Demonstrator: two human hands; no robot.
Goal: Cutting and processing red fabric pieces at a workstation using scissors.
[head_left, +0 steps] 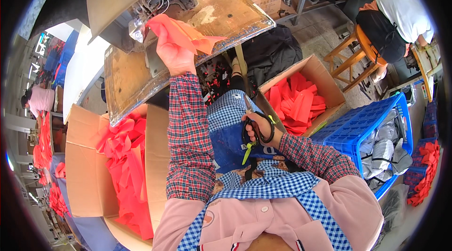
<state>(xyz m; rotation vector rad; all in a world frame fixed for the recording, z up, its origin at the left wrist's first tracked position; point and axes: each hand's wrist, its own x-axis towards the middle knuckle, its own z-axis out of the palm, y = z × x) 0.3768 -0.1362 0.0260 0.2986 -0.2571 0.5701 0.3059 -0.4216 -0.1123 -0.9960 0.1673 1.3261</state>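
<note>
Clearly soft and light, the red cloth (186, 34) lies on the worn table (127, 81) at 12 o'clock, pinched by the left hand (175, 55); the right hand (263, 126) grips scissors (252, 131). Floppy, it is likely best pinched near an edge.

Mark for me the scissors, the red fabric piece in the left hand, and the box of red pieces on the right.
scissors (255, 131), head view, on the black handle loops.
red fabric piece (181, 32), head view, on its folded middle.
cardboard box (325, 79), head view, on its right wall.
</note>
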